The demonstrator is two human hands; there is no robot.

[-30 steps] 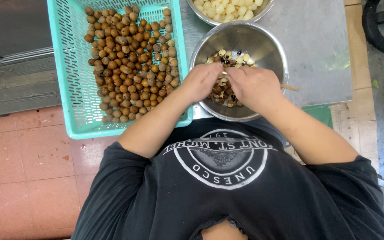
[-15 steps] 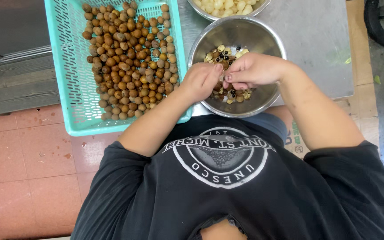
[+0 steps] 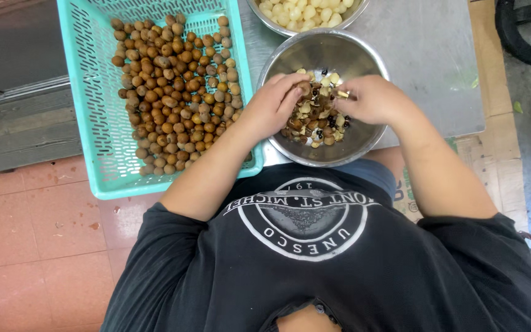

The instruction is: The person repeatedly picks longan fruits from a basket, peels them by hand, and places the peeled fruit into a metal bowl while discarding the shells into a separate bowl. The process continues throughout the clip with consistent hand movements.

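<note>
2 bare hands meeting over the round shiny steel bowl (image 3: pixel 278 61), both inside its rim. Left hand (image 3: pixel 275 104) coming in from the left side of that bowl, fingers closed in a pinch on 1 small brown round fruit (image 3: pixel 304 90) near the bowl's centre. Right hand (image 3: pixel 376 98) entering from the right side, fingers curled inward, tips at a small tan piece (image 3: pixel 342 94) just beside the fruit; whether really gripped or only touched, cannot tell.

Under the hands, in the bottom of the bowl, a loose heap of brown shells, pale bits and dark seeds (image 3: pixel 318 126). Directly left of the bowl, touching or almost touching it, a rectangular turquoise plastic mesh basket (image 3: pixel 87 123) filled with many unpeeled brown fruits (image 3: pixel 179 92). Beyond the bowl, partly cut by the frame, a 2nd steel bowl (image 3: pixel 348 15) with pale peeled fruit flesh (image 3: pixel 302 9).

Judged from this: shelling step in hand, 1 fruit being opened above the waste heap. Next move calling for a firm but gentle pinch, to split the shell without crushing the soft flesh.
</note>
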